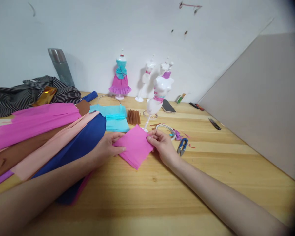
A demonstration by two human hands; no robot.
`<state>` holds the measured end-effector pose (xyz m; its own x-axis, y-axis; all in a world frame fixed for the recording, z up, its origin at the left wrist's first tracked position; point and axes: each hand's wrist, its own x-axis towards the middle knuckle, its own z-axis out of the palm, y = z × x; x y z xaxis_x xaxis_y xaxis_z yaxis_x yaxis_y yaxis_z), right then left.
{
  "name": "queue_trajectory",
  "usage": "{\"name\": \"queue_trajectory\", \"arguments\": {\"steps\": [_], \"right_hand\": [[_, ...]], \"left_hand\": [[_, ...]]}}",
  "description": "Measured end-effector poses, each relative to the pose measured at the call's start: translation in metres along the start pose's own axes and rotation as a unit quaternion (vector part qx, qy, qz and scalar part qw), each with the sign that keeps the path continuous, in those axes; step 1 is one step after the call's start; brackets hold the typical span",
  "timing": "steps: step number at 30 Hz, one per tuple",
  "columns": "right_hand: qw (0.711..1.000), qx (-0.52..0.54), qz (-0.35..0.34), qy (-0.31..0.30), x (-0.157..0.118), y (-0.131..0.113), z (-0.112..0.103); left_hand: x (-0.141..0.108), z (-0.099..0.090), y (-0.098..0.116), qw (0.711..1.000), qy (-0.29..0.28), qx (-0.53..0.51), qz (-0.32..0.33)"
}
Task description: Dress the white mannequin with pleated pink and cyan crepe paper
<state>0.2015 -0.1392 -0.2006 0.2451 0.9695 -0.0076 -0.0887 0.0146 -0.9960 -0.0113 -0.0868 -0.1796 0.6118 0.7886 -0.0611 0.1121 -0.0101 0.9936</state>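
A person's left grip (109,147) and right grip (164,148) pinch opposite corners of a square pink sheet (135,147) above the wooden counter (127,203), blue-handled snips (182,147) beside the right wrist. An uneven pull could tear or crease the seemingly thin material, while a forward nudge could topple the slender-stemmed white mannequin (163,84) standing just beyond the sheet's far corner

One view only, the head camera's — worn on the person's head, facing forward and down across the wooden table (152,196). The forearms enter close at the lower corners; the wall (88,26) spans the top — farther off, behind the tabletop.
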Motion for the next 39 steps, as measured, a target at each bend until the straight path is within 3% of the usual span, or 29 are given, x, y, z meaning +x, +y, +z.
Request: {"name": "queue_trajectory", "arguments": {"steps": [6, 10, 14, 16, 18, 20, 23, 27, 32, 39], "right_hand": [[0.992, -0.116, -0.035, -0.015, 0.003, -0.001, -0.002], [0.977, -0.198, -0.063, -0.043, 0.005, 0.003, -0.005], [0.962, -0.255, -0.080, -0.054, 0.005, 0.005, -0.006], [0.948, -0.299, -0.096, -0.054, 0.004, 0.005, -0.006], [0.933, -0.335, -0.117, -0.053, 0.002, 0.004, -0.006], [0.922, -0.358, -0.138, -0.056, 0.001, 0.004, -0.006], [0.913, -0.368, -0.167, -0.063, 0.001, 0.003, -0.007], [0.893, -0.386, -0.225, -0.049, 0.004, 0.003, -0.009], [0.873, -0.398, -0.276, -0.048, 0.006, 0.004, -0.010], [0.863, -0.416, -0.282, -0.058, 0.006, 0.005, -0.009]], "left_hand": [[0.002, -0.011, 0.003, 0.999, -0.046, 0.028, -0.012], [0.000, -0.021, 0.000, 0.983, -0.049, 0.175, 0.011], [-0.007, -0.024, -0.001, 0.919, 0.049, 0.382, 0.089], [-0.010, -0.024, 0.001, 0.881, 0.061, 0.445, 0.148], [-0.013, -0.022, 0.004, 0.853, 0.007, 0.465, 0.236], [-0.015, -0.018, 0.006, 0.821, -0.088, 0.474, 0.306], [-0.019, -0.012, 0.005, 0.780, -0.188, 0.517, 0.299], [-0.021, -0.007, 0.008, 0.781, -0.197, 0.544, 0.236], [-0.025, -0.005, 0.016, 0.788, -0.214, 0.531, 0.227], [-0.034, 0.006, 0.025, 0.791, -0.215, 0.538, 0.198]]}}
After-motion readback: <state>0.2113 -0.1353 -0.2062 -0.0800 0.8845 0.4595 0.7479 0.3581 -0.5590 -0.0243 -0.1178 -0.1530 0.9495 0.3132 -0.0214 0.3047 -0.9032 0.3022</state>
